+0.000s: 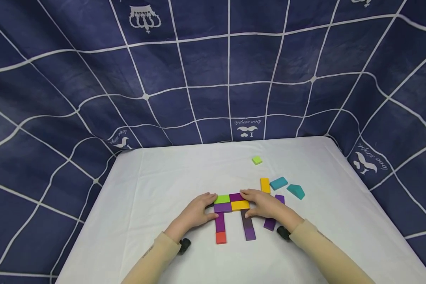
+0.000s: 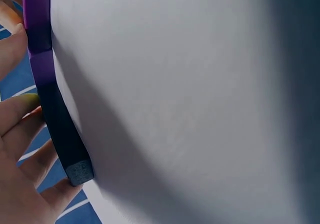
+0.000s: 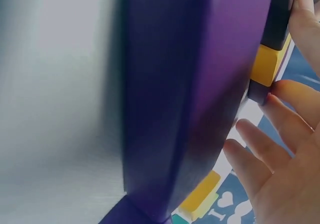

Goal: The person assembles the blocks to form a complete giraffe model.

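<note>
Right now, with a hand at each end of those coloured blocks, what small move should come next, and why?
Perhaps a gentle inward press to tighten the rows: the left hand and right hand flank them, where a lime-green block and magenta block lie end to end, alongside a purple block and yellow block.

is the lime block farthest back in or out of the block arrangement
Out: the lime block lies on the white cloth, apart from the arrangement.
</note>
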Available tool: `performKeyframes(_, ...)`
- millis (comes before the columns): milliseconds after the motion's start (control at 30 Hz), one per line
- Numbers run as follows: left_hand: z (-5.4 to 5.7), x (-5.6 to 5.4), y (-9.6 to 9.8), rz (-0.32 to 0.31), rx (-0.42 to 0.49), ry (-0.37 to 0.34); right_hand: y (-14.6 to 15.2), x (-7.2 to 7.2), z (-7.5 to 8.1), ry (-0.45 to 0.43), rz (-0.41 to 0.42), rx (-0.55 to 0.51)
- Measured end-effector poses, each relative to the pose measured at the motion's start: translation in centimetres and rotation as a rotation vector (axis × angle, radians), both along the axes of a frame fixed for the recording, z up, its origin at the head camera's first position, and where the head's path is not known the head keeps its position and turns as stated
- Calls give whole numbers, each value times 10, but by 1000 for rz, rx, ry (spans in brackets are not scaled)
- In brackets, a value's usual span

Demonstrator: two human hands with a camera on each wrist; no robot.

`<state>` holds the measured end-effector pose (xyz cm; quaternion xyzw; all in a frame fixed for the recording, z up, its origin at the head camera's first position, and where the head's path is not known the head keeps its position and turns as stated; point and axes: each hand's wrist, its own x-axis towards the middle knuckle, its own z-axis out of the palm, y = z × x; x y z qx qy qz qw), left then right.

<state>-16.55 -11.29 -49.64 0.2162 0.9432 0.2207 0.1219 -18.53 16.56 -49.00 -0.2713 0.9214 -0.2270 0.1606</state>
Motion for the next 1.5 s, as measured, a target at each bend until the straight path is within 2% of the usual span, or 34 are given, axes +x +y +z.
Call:
performKeyframes(433,1,12,2,6,-6,5,2,14,-2,44,16,8)
performKeyframes(733,-2,14,0,3,13,11,3,18,-6,52,7,-15)
performKeyframes(833,-1,13,-4,51,51,19,4,19,-7,53,1,-38)
performKeyframes(1000,3,10,-10,182,81,100,6,18,-9,84,1,-60)
performKeyframes(1067,3,9,-12,210,74,123,7,17,-9,94,3,-58)
performKeyframes(1500,-3,8,-15,252,68,126,6,17,-9,65,-8,-65)
